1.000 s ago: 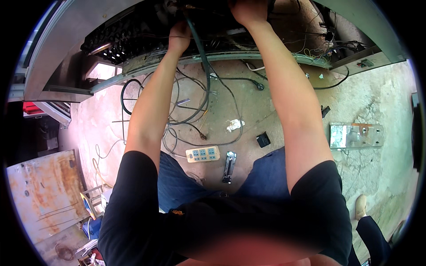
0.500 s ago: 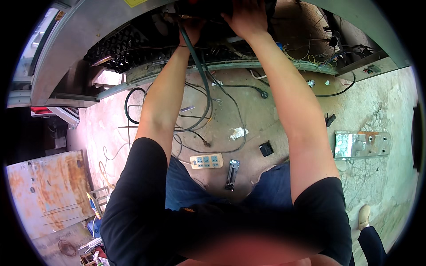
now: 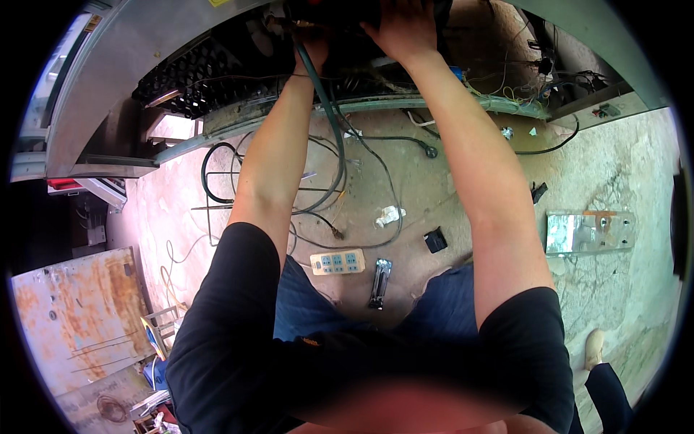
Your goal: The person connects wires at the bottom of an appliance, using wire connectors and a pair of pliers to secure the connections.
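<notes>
My two arms reach up into an open metal appliance (image 3: 116, 58) with a dark interior, wiring and a black perforated panel (image 3: 166, 90). My left hand (image 3: 311, 50) is inside, beside and partly behind a thick dark green hose (image 3: 329, 116); its fingers are lost in shadow, so what they touch is unclear. My right hand (image 3: 406, 32) lies farther right on a black part, fingers stretched out and thumb apart. Thin coloured wires (image 3: 499, 94) hang to the right of my right forearm.
On the floor (image 3: 607, 159) lie looped cables (image 3: 397, 210), a power strip (image 3: 337, 262), a black box (image 3: 435, 239), a shiny tool (image 3: 381, 282) and a metal plate (image 3: 589, 231). A rusty panel (image 3: 76, 311) stands left. Another person's leg (image 3: 607, 390) shows lower right.
Since a second ago my left hand has moved right behind the hose. My right hand's fingers have come into view, spread. The view has shifted slightly; the last half second shows little change.
</notes>
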`<state>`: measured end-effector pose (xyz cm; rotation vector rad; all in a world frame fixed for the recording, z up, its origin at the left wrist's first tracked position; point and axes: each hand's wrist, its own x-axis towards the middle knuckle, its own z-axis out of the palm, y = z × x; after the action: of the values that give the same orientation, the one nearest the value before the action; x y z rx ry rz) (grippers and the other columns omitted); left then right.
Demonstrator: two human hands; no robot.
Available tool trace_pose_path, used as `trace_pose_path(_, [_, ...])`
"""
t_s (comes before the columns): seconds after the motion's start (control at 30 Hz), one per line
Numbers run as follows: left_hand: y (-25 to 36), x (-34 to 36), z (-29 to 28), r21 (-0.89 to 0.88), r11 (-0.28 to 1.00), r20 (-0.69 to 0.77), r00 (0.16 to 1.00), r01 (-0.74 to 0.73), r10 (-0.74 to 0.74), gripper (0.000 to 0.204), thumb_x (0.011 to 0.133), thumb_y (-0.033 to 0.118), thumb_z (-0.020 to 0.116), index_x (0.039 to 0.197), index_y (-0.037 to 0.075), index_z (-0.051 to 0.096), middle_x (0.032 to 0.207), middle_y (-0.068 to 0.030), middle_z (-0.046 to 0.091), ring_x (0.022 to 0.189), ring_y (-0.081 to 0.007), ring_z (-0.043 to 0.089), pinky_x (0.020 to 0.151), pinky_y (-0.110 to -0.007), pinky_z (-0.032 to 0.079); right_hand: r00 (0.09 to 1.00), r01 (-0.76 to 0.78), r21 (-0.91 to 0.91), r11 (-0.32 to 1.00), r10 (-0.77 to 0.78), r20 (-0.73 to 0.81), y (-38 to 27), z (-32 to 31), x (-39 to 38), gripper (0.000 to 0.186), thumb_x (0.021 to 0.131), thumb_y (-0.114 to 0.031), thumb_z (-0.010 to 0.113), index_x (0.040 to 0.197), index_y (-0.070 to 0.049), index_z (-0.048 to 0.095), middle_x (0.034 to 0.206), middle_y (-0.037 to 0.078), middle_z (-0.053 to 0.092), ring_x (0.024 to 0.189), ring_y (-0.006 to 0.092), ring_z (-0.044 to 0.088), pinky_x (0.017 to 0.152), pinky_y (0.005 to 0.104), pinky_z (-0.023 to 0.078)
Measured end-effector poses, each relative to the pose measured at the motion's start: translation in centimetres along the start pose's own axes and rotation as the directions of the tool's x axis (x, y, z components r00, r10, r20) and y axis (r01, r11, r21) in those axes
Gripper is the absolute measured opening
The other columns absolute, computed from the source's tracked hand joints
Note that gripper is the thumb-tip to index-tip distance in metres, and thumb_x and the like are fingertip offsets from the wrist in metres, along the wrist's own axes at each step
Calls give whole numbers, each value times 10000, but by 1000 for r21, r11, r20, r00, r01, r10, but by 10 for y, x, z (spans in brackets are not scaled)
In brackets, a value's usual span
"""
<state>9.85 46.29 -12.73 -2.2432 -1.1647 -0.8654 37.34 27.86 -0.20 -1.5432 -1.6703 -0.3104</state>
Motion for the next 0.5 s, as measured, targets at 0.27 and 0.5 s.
trace_pose_path(0.27, [44, 13, 9, -567, 799, 189, 976, 198, -108, 253, 1036, 219, 528, 1178, 91, 694, 1164, -137, 714, 1112, -294, 667, 978, -422, 515, 999, -17, -92, 996, 20, 28, 26, 9, -4, 844, 833, -444, 769, 1501, -21, 473, 1494, 225, 502, 1439, 409, 403, 1243, 570, 235])
trace_pose_path(0.5, [40, 9, -10, -425, 888, 43, 984, 177, -175, 248, 1013, 244, 594, 1176, 76, 674, 1115, -156, 718, 1083, -313, 685, 935, -440, 538, 998, 3, -133, 991, 6, 61, 20, 7, -1, 856, 837, -466, 759, 1512, -30, 464, 1506, 224, 497, 1446, 404, 399, 1251, 568, 219])
